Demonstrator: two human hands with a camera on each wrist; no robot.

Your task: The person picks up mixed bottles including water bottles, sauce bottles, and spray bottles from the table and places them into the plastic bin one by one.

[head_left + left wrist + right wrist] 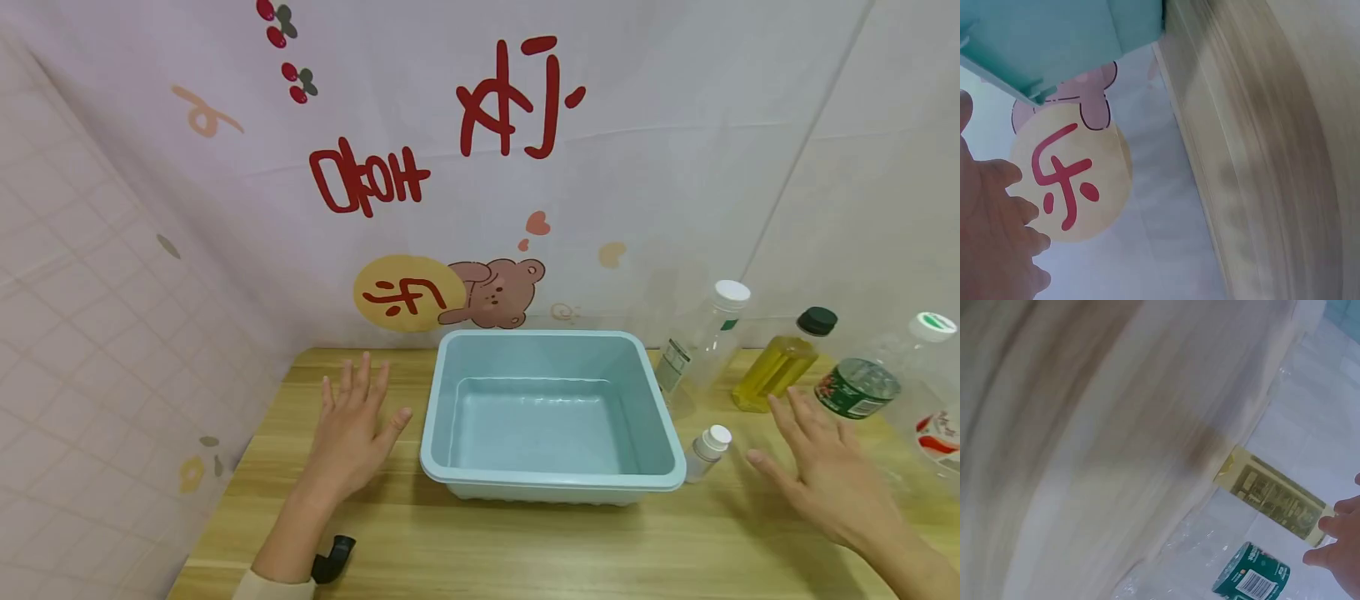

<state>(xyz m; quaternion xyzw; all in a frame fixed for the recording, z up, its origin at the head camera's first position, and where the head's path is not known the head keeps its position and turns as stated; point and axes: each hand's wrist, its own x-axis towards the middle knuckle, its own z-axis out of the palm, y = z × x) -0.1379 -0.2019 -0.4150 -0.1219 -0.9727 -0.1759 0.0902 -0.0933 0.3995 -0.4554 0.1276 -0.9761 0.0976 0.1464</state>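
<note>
A light blue plastic basin (555,481) stands on the wooden table. To its left, my left hand (352,433) is held with fingers spread and holds nothing; the left wrist view shows the same hand (997,219) near the basin's wall (1054,37). My right hand (832,471) reaches out on the right, fingers extended and holding nothing. It is nearest to a bottle of yellow oil (776,367) with a dark cap and a clear bottle with a green label (857,388). In the right wrist view the fingers (1329,553) appear close to the oil bottle (1275,497); contact cannot be made out.
A small white-capped bottle (707,454) stands at the basin's right side. Behind it is a tall clear bottle with a white cap (731,296). Another clear bottle with a red label (941,433) is at the right edge. A printed cloth (637,167) hangs behind the table.
</note>
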